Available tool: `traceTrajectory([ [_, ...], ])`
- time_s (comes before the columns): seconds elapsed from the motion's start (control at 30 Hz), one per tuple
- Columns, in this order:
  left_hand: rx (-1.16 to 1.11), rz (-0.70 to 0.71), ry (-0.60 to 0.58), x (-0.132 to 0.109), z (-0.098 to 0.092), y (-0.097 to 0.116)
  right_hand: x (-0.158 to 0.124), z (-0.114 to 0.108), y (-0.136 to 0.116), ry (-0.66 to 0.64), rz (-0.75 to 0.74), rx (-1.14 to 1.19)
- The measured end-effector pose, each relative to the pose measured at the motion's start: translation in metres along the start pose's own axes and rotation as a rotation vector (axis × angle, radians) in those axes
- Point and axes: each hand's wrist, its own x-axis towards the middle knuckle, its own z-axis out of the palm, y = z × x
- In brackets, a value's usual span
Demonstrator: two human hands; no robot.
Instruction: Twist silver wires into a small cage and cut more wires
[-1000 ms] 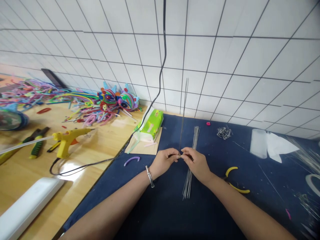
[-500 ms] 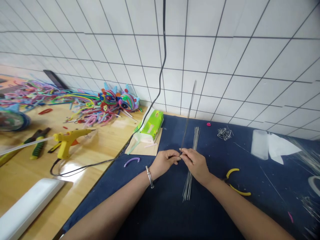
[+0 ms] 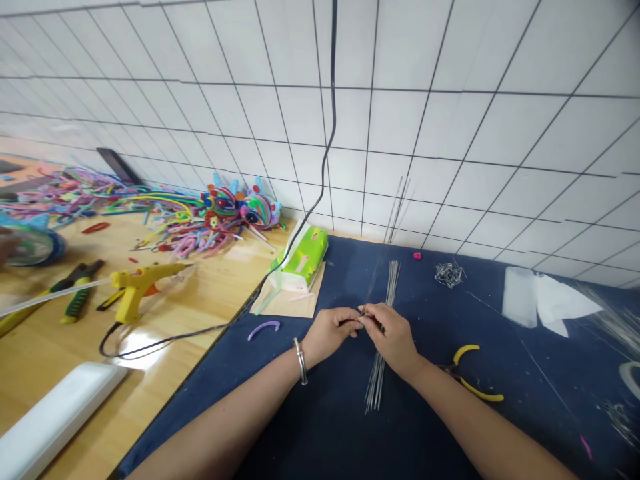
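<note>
My left hand and my right hand meet fingertip to fingertip above the dark blue cloth. Both are closed in a pinch on the lower ends of a few thin metal wires, which rise away from me and lean right, their tips in front of the tiled wall. Exactly where the wires sit between the fingers is hidden. Under my right hand lies a bundle of straight wires, partly covered by it. Pliers with yellow handles rest just right of my right wrist.
Left on the wooden table are a yellow glue gun, a white box-like object and colourful craft strips. A green tissue pack stands ahead. A black cable hangs down the wall. Tangled wire bits lie right.
The held wires have swung to the right and their far ends have spread apart. Both hands stay pinched together. At the far left edge, another person's hand now appears by a round blue-rimmed object.
</note>
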Motion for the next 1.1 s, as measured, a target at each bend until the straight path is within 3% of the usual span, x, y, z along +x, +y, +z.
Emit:
traceTrajectory([
  [0.2,0.017,0.074,-0.031,-0.001,-0.004,0.007,0.005,-0.011,0.002,-0.172,0.177,0.253],
  [0.43,-0.158,0.078,-0.143,-0.004,-0.005,0.011,0.017,-0.029,-0.012,-0.35,0.191,0.409],
  [0.7,-0.137,0.047,-0.098,-0.005,-0.004,0.013,0.017,-0.028,-0.017,-0.244,0.164,0.34],
  [1.1,-0.012,0.062,-0.104,0.001,-0.014,-0.004,0.028,-0.024,-0.005,-0.097,0.172,0.225],
])
